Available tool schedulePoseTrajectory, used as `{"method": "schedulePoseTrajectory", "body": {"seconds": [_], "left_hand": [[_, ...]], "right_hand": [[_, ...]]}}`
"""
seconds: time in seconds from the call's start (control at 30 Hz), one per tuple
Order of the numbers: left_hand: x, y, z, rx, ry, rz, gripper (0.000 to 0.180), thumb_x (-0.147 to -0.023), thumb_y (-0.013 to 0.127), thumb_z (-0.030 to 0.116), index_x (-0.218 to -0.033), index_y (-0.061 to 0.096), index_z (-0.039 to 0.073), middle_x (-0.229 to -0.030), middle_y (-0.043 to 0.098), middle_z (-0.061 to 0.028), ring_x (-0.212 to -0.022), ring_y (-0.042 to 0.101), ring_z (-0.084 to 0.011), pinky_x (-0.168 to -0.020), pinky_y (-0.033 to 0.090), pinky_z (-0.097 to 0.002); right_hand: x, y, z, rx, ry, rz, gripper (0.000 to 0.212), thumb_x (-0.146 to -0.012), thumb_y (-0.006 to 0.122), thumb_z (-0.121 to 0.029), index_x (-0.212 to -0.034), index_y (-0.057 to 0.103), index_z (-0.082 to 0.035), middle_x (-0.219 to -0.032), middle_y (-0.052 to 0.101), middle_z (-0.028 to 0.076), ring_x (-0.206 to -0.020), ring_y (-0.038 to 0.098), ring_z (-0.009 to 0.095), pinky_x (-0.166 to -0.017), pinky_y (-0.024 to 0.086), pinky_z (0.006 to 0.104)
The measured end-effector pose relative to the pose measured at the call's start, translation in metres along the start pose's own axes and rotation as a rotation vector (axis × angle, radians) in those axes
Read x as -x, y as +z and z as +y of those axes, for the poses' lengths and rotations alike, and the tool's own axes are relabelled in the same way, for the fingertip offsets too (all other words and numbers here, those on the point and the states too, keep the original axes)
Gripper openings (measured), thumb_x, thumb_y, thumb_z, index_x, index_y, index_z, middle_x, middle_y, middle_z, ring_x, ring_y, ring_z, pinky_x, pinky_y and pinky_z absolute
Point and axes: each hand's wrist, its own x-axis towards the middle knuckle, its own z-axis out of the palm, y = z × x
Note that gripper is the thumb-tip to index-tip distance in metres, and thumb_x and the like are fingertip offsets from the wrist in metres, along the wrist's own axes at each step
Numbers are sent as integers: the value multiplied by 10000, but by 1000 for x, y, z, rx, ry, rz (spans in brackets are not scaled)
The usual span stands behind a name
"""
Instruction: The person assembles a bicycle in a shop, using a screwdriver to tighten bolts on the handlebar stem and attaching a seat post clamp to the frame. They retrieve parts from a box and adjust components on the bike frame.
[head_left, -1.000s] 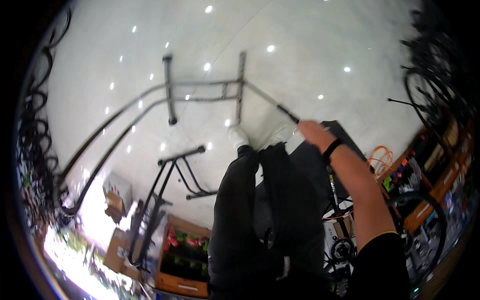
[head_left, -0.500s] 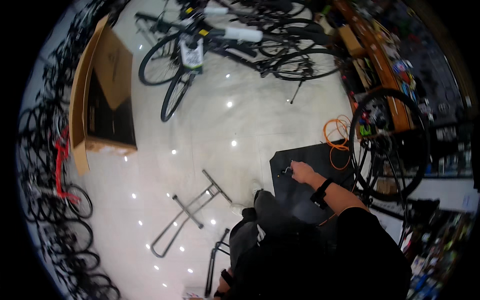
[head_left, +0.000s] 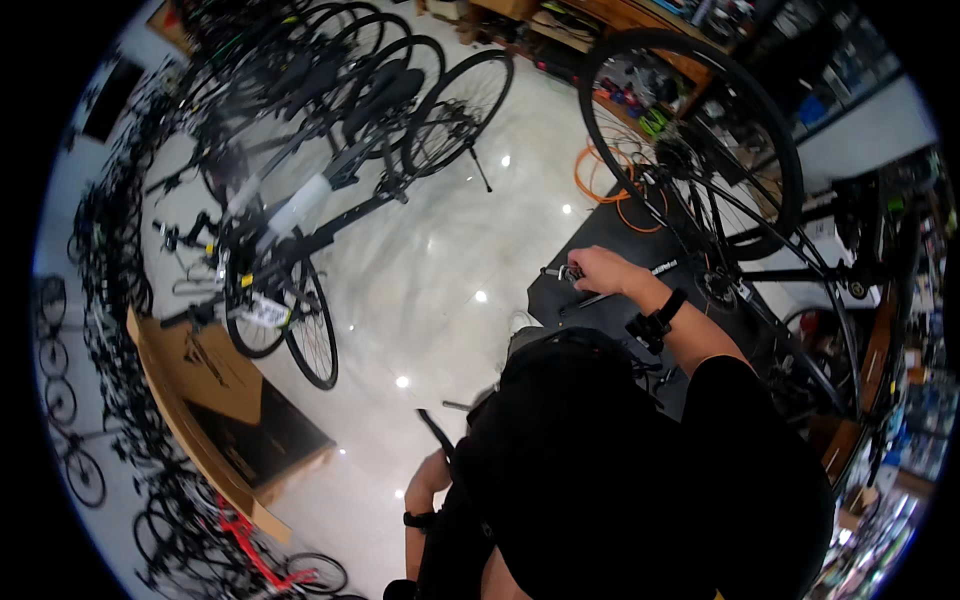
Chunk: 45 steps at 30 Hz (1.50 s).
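Observation:
My right hand [head_left: 605,269] reaches out above the black mat [head_left: 560,262], its fingers closed on a small black-and-silver metal part [head_left: 567,272] with a short stub pointing left. What kind of part it is cannot be made out. Under that hand, a long dark tool [head_left: 600,299] and a silver-marked one [head_left: 662,268] lie on the mat. Low beside my body is my left hand [head_left: 432,474], bent at the wrist, its fingers mostly hidden. A dark bar [head_left: 435,430] shows next to it; whether the hand touches it is unclear.
An upturned bicycle with a large wheel [head_left: 790,140] stands at the right by the mat, beside a coiled orange hose [head_left: 590,170]. Several bikes [head_left: 350,215] stand at the far left. An open cardboard box [head_left: 215,375] and a red bike [head_left: 245,545] are left. A wooden workbench [head_left: 640,15] is at the back.
The view has swung to the right, so bikes and box sit further left and lower. My right hand still grips the small part; my left hand shows more fully.

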Motion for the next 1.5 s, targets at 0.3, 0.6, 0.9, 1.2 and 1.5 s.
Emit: {"method": "schedulePoseTrajectory", "body": {"seconds": [0.3, 0.6, 0.9, 1.2, 1.5], "left_hand": [[-245, -136, 206, -153, 312, -55, 228, -868, 587, 71, -1093, 581, 35, -609, 463, -11, -562, 419, -94, -525, 347, -282], [-391, -169, 446, 89, 685, -630, 279, -857, 670, 41, -1117, 571, 34, -675, 395, 77, -639, 389, -32, -584, 324, -204], [-483, -226, 644, -366, 1091, -990, 643, -652, 839, 172, -1244, 602, 92, -788, 460, -18, -751, 475, -151, -684, 410, -270], [-566, -212, 771, -670, 1182, -1402, 455, -674, 796, 275, -965, 588, -7, -886, 542, -125, -791, 546, -301, -701, 436, -362], [-607, -195, 938, -647, 980, -1602, 294, -667, 824, 98, -670, 542, 16, -784, 445, -33, -704, 454, -140, -602, 351, -264]], "right_hand": [[16, -58, 32, -177, 175, 290, 174, -814, 675, -141, -935, 613, -32, -877, 660, 194, -884, 625, 394, -751, 488, 478], [-34, -167, -4, -270, 216, 454, 163, -843, 656, -138, -966, 622, -36, -833, 660, 185, -824, 631, 390, -707, 493, 463], [-121, -327, -46, -413, 115, 745, 242, -827, 685, -170, -1021, 602, -53, -794, 651, 181, -751, 641, 391, -653, 505, 459], [-170, -410, 6, -721, 111, 855, 415, -835, 693, -136, -1207, 536, -40, -924, 668, 183, -814, 656, 364, -694, 521, 414], [-192, -450, 51, -968, 355, 1215, 256, -860, 660, -122, -1062, 557, -2, -816, 677, 184, -749, 654, 380, -657, 521, 423]]}}
